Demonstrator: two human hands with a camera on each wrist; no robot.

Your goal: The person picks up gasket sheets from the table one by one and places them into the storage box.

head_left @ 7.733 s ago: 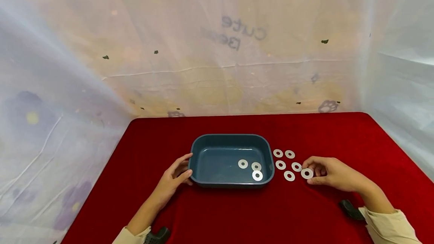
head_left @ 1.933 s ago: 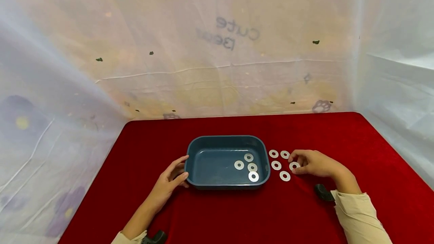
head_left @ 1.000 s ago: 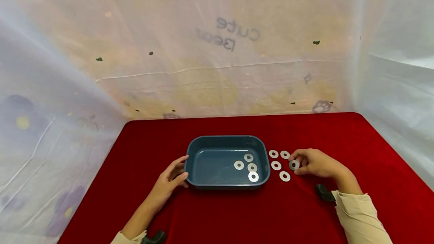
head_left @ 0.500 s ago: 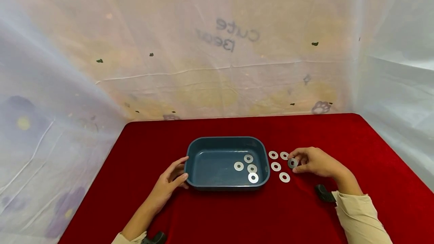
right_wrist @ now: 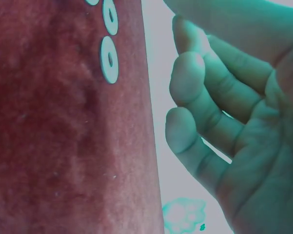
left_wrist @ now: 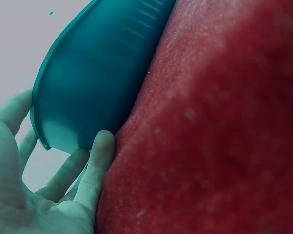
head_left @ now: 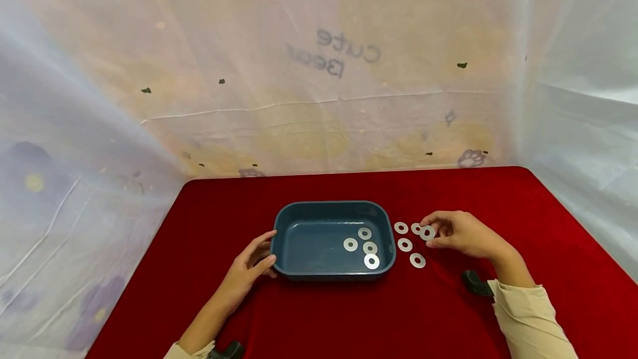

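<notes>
Soft, even light; wrist views teal-tinted; cloth (left_wrist: 224, 117) blurred

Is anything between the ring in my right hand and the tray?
Yes, loose rings lie flat on the cloth between the held ring and the tray, whose right wall also stands in the way.

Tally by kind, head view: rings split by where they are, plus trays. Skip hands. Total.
Rings in tray: 4
Loose rings on the red cloth: 4
Held rings, right hand's grip: 1
Blue trays: 1
Total: 10
</notes>
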